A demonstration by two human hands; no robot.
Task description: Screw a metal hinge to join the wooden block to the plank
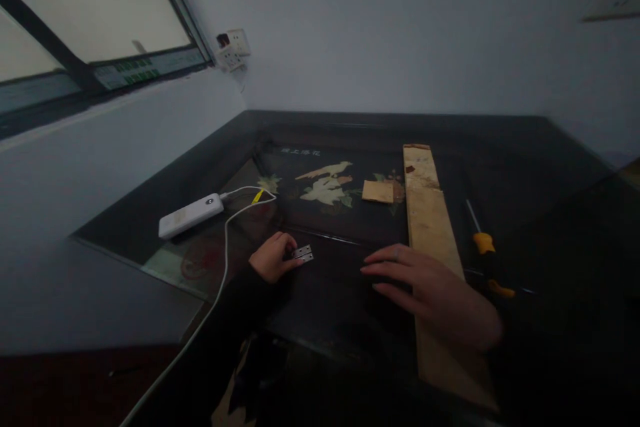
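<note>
Between the thumb and fingers of my left hand (273,258) is a small metal hinge (303,253) with screw holes, held just over the dark tabletop. My right hand (425,287) reaches across a long wooden board (433,220), fingers stretched out and slightly spread, with nothing in them. Whether the palm rests on the board cannot be made out. A small square piece of wood or cardboard (378,191) lies left of the board. To its right are a yellow-and-black screwdriver (483,240) and a second yellow-handled tool (501,289), partly lost in shadow.
A white power bank (191,215) with a white cable (226,247) lies on the left of the dark table (345,121). The cable runs down past my left sleeve. Wall sockets (233,50) and a window (100,13) are beyond the table's left corner.
</note>
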